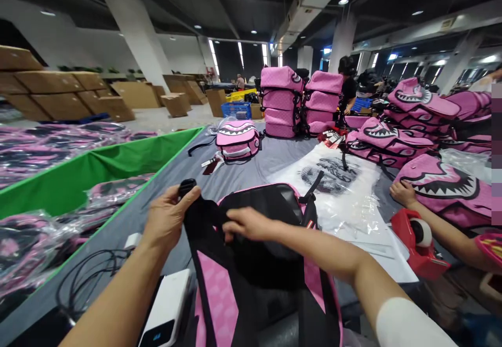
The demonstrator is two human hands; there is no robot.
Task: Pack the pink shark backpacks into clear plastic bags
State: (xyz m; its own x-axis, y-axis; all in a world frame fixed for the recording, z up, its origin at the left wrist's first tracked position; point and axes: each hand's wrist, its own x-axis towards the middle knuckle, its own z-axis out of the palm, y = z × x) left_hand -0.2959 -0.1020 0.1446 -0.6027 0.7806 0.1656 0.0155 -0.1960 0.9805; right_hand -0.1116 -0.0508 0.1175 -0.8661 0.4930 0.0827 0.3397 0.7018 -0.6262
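A pink and black backpack (270,263) lies back-up on the grey table (251,159) right in front of me. My left hand (168,216) pinches the top of its black shoulder strap (196,216), thumb against a black buckle. My right hand (247,224) is closed on the black fabric near the top of the pack. A pink strap with a checked pattern runs down toward me.
Stacked pink shark-mouth backpacks (301,101) stand at the back, more (431,143) piled at right. Printed plastic bags (337,185) lie beyond the pack. Another person's hand (403,193) rests by a red tape dispenser (415,240). A white device (167,308) and cables (90,279) sit left; a green bin (90,172) holds bagged packs.
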